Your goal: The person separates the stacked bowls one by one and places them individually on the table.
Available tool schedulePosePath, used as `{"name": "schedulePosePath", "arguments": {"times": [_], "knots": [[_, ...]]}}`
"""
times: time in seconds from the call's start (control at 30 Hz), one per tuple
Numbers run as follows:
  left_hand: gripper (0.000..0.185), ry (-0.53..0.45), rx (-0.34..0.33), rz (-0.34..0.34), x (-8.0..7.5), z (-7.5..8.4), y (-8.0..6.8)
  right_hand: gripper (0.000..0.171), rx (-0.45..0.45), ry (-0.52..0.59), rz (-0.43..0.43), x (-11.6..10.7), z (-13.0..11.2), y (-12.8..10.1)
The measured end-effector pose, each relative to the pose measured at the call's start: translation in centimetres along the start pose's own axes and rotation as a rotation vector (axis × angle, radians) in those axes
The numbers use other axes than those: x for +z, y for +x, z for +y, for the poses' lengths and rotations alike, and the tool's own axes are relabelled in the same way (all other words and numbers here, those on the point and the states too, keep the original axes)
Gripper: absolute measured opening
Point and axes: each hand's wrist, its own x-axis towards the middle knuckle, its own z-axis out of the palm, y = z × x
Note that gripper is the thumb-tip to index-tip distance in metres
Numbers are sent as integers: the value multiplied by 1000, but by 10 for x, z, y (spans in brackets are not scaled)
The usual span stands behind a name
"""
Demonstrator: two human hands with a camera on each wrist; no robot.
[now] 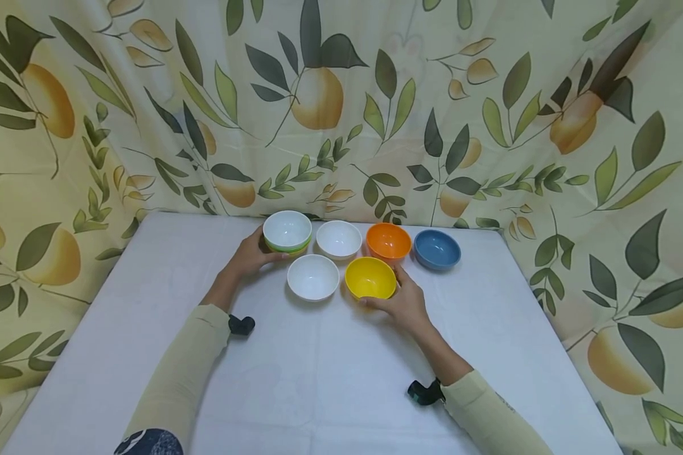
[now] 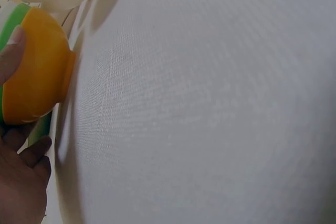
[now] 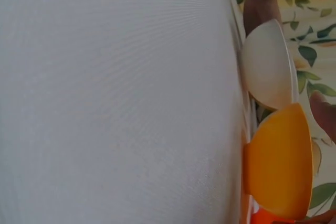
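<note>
The right hand [image 1: 405, 302] clasps the yellow bowl [image 1: 370, 277] just right of the white bowl [image 1: 313, 277], while the left hand [image 1: 252, 255] cups the stacked bowls [image 1: 287, 232] behind it.

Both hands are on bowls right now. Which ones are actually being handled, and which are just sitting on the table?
In hand:
- stacked bowls, white on top, held by the left hand
- yellow bowl, held by the right hand

Just sitting:
- back white bowl
- front white bowl
- orange bowl
- blue bowl
</note>
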Motion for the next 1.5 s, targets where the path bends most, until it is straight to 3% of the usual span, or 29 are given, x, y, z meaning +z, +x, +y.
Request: {"name": "schedulePosePath", "arguments": {"times": [0.53,0.87,1.07,1.5], "knots": [[111,-2,7,-8,0,0,1,97,0,4,5,0,-2,-1],[113,8,1,-9,0,-1,1,101,-87,28,54,-16,-37,-1],[111,-10,7,-4,0,-2,1,105,-149,16,11,-11,-60,17],[111,-3,40,-2,1,-5,1,103,-208,-37,-168,20,-115,73]]}}
